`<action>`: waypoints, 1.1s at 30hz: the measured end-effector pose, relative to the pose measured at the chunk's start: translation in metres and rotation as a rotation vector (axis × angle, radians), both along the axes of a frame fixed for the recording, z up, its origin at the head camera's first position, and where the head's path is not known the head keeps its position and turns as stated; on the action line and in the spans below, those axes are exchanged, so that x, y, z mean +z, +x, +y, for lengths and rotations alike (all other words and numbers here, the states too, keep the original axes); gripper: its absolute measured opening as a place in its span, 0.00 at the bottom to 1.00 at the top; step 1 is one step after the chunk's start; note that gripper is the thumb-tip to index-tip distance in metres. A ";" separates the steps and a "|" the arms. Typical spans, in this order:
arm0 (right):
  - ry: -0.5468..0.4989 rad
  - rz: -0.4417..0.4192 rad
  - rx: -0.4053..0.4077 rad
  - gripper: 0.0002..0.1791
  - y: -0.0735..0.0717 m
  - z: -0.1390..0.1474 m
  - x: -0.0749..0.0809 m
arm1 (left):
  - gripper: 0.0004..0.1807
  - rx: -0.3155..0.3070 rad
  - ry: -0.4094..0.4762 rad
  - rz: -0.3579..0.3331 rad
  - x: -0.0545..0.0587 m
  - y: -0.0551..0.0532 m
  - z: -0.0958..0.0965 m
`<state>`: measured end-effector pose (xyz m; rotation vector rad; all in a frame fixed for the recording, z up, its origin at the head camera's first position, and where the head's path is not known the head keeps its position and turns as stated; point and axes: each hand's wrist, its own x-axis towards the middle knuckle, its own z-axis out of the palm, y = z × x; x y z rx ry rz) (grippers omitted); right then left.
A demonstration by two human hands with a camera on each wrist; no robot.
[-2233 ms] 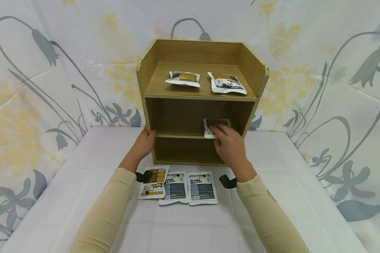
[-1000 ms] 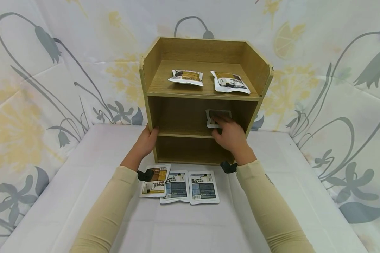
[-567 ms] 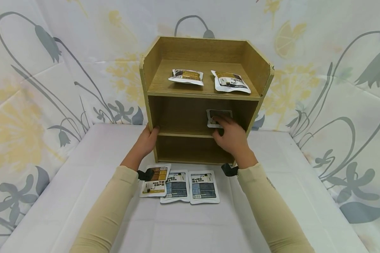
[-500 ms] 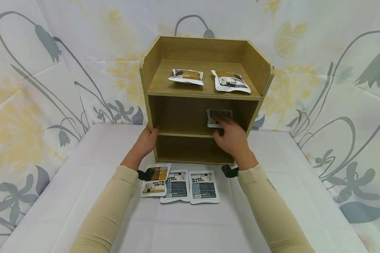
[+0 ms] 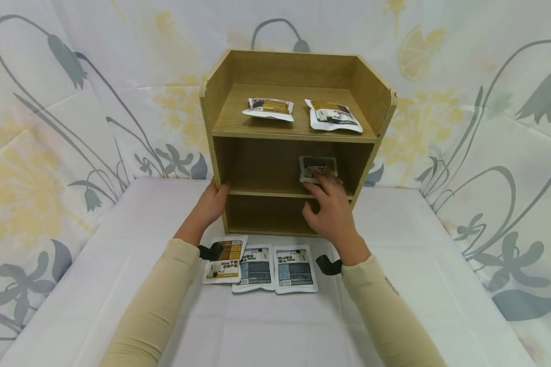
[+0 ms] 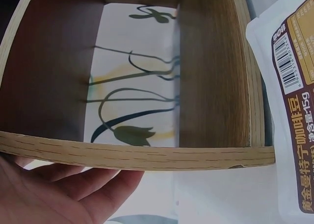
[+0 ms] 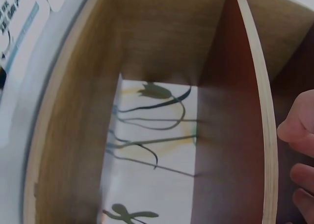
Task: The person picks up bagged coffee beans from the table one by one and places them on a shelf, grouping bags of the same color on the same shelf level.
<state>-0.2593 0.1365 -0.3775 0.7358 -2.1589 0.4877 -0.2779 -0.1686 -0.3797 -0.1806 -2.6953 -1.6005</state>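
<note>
A small wooden shelf unit [image 5: 294, 136] stands on the table. My left hand [image 5: 209, 204] grips its left side panel, thumb at the front edge; in the left wrist view the fingers [image 6: 105, 189] lie along the panel's outer face. A white-edged coffee pouch [image 5: 306, 164] lies on the right of the middle shelf. At its front is my right hand [image 5: 332, 211], fingertips over the near edge and partly covering it, thumb apart from the pouch. In the right wrist view, parts of that hand [image 7: 300, 128] show beside the middle board.
Two coffee pouches, a left one [image 5: 269, 109] and a right one [image 5: 334, 116], lie on the top board. Before the unit lie a brown-labelled pouch [image 5: 227, 260], overlapping a blue-labelled pouch [image 5: 256, 270], and another blue-labelled pouch [image 5: 296, 269]. Flowered cloth [image 5: 441, 117] hangs behind.
The right hand pushed the pouch from the middle shelf's front edge farther in, then drew back a little with its fingers spread. The left hand has kept its grip on the unit.
</note>
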 end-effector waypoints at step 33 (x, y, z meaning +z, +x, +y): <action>0.037 -0.043 0.215 0.20 0.037 -0.051 -0.038 | 0.39 0.047 0.035 -0.009 -0.008 -0.006 -0.011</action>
